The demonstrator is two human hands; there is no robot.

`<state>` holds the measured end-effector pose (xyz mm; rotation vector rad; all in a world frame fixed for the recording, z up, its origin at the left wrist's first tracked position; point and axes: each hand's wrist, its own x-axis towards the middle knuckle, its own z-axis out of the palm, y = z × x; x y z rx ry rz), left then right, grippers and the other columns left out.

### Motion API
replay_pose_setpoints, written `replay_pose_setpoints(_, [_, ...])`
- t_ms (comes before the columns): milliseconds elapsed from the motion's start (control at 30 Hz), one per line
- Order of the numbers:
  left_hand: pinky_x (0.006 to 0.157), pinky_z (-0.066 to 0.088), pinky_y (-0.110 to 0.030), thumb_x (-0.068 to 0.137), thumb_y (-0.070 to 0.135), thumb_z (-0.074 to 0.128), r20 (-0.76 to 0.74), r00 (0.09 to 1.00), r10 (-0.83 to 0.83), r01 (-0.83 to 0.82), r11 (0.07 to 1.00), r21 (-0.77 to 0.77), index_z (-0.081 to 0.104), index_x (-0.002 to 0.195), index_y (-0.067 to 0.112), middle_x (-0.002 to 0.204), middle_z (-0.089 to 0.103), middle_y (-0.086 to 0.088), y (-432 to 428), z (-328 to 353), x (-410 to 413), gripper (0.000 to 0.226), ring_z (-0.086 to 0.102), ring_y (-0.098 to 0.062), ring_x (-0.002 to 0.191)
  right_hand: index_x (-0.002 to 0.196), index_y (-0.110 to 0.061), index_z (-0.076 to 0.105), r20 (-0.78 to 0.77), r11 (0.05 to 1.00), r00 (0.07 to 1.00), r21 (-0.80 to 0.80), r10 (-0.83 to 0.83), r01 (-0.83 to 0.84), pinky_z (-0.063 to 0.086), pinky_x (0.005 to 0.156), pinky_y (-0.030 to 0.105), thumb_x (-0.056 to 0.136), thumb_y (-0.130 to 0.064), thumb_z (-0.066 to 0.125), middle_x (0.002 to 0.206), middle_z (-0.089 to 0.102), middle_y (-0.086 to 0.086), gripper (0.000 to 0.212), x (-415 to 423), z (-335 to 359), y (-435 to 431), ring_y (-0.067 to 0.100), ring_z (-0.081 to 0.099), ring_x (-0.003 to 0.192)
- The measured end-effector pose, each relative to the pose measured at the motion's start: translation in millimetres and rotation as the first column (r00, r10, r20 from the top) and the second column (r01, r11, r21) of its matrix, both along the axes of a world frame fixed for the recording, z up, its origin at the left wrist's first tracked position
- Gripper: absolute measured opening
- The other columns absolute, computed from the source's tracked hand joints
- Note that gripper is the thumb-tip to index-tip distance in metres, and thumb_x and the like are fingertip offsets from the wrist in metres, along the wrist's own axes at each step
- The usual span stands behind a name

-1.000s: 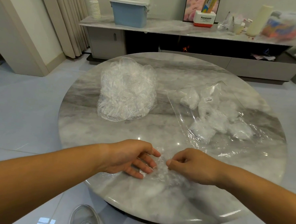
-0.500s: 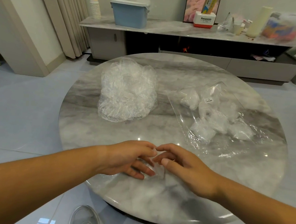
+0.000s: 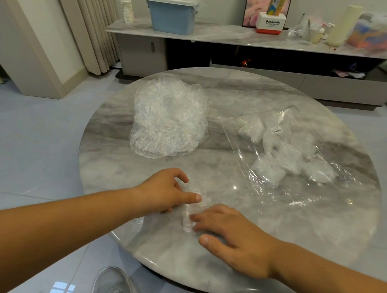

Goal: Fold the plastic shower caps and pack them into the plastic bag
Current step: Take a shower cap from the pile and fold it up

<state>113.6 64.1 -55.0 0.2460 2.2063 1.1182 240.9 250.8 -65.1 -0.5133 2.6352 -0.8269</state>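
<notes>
A blue lidded box and stacked paper cups stand on the sideboard.

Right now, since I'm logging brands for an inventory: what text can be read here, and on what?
"Panasonic": on the white and red box on the sideboard.
Small line under it: too blurred to read.
Sticker on the bag: barcode and print, too small to read.

A round grey marble tabletop is seen in the middle, above a floor of pale glossy tiles. Along the top a long low cabinet is placed against the wall; beige pleated curtains are hung at upper left.
</notes>
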Motion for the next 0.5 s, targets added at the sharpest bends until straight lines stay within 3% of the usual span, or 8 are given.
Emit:
replay_pose_setpoints(167, [0.064,0.045,-0.018,0.066,0.051,0.090,-0.148,0.964,-0.220,0.193,0.965,-0.177,0.067,0.110,0.022,0.082,0.065,0.009,14,0,-9,0.057,0.060,-0.003,0.068,0.142,-0.033,0.054,-0.081,0.982,0.989,0.154,0.126,-0.112,0.017,0.121,0.034,0.098,-0.069,0.017,0.161,0.033,-0.017,0.067,3,-3,1,-0.001,0.015,0.149])
replay_pose_setpoints(233, [0.061,0.041,-0.018,0.070,0.047,0.089,-0.146,0.950,-0.276,0.238,0.942,-0.236,0.068,0.106,0.021,0.079,0.063,0.010,21,-2,-10,0.050,0.057,-0.003,0.067,0.146,-0.031,0.049,-0.104,0.969,0.979,0.194,0.173,-0.150,0.017,0.121,0.035,0.100,-0.066,0.022,0.164,0.029,-0.014,0.063,5,-4,3,0.003,0.014,0.151])
replay_pose_setpoints(300, [0.059,0.040,-0.021,0.073,0.043,0.088,-0.137,0.943,-0.302,0.259,0.928,-0.268,0.068,0.089,0.017,0.070,0.059,0.006,23,-5,-12,0.037,0.052,-0.007,0.062,0.148,-0.030,0.048,-0.129,0.973,0.975,0.169,0.178,-0.155,0.018,0.122,0.033,0.101,-0.062,0.032,0.164,0.030,-0.012,0.059,9,-4,7,0.003,0.015,0.152])
replay_pose_setpoints(367, [0.061,0.040,-0.025,0.077,0.039,0.086,-0.103,0.951,-0.293,0.264,0.937,-0.229,0.066,0.077,0.003,0.065,0.055,-0.002,21,-6,-12,0.041,0.048,-0.012,0.059,0.142,-0.030,0.054,-0.196,0.998,0.978,0.027,0.065,-0.061,0.027,0.119,0.029,0.100,-0.060,0.042,0.159,0.037,-0.011,0.053,15,-5,10,0.002,0.026,0.148])
replay_pose_setpoints(433, [0.063,0.044,-0.029,0.079,0.034,0.085,-0.027,0.975,-0.219,0.216,0.971,-0.100,0.066,0.089,-0.009,0.069,0.056,-0.007,19,-4,-12,0.048,0.051,-0.015,0.063,0.129,-0.034,0.062,-0.240,0.972,0.951,-0.176,-0.193,0.153,0.033,0.114,0.022,0.095,-0.060,0.050,0.149,0.040,-0.012,0.044,18,-4,15,0.002,0.036,0.141])
replay_pose_setpoints(500, [0.063,0.048,-0.029,0.082,0.030,0.084,0.061,0.987,-0.150,0.146,0.988,0.057,0.067,0.098,-0.010,0.075,0.062,-0.011,20,3,-11,0.046,0.056,-0.018,0.067,0.118,-0.041,0.066,-0.110,0.870,0.900,-0.330,-0.422,0.367,0.033,0.110,0.016,0.092,-0.065,0.052,0.143,0.040,-0.019,0.038,13,7,18,-0.005,0.036,0.138])
